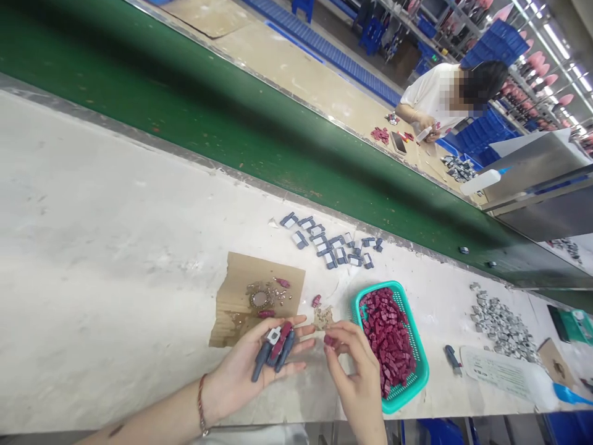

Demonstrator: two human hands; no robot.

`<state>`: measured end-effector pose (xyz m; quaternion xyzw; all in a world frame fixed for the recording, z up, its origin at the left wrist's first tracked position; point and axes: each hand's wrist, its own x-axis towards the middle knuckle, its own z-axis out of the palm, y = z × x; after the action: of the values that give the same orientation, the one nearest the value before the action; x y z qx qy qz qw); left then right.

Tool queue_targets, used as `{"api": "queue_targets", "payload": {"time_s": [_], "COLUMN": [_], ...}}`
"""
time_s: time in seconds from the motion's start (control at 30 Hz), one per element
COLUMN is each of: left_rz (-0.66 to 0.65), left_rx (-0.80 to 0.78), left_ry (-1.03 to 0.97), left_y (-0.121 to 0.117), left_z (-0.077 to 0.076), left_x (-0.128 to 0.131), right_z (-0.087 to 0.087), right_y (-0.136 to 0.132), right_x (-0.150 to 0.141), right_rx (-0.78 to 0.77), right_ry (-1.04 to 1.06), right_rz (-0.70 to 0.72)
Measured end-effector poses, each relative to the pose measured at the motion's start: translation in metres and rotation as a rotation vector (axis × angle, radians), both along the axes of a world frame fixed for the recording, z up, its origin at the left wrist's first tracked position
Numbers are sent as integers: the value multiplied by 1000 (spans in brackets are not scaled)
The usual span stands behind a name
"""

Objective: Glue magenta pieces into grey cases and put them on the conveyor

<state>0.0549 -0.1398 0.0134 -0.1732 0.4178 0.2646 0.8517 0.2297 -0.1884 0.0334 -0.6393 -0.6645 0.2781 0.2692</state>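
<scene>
Apparently partly done: mixed parts [280, 342] are cradled on the spread left hand [241, 366], one red piece [330, 340] is pinched by the right hand [354, 364], lower centre, and many are left in the green basket [423, 369]

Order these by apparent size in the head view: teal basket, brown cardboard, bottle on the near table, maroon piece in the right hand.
1. Teal basket and brown cardboard: too alike to rank
2. Bottle
3. Maroon piece
</scene>
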Motion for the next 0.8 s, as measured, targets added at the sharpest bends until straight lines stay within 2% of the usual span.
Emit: {"api": "queue_targets", "payload": {"time_s": [0.1,0.17,0.2,0.37,0.47,0.57,0.67,0.8], "left_rz": [33,55,59,19,-5,-8,2,38], "left_rx": [-28,-54,-59,-3,2,-4,-6,17], "left_ry": [-38,-35,-25,38,46,53,51,32], "left_y": [1,3,4,3,-1,-2,0,4], "left_z": [1,3,3,-3,-7,-7,-3,2], "left_x": [2,2,2,-4,-7,-8,-8,-7], "right_z": [17,21,20,0,-22,-37,-33,-1], "right_y": [3,6,7,22,38,49,52,44], "right_x": [-13,-16,-16,-4,-1,-1,0,-7], "right_rx": [18,2,-8,4,-24,-39,-45,-62], "right_ry": [7,-6,-5,-78,-226,-268,-164,75], "right_rz": [200,325,340,97,99,119,105,111]}}
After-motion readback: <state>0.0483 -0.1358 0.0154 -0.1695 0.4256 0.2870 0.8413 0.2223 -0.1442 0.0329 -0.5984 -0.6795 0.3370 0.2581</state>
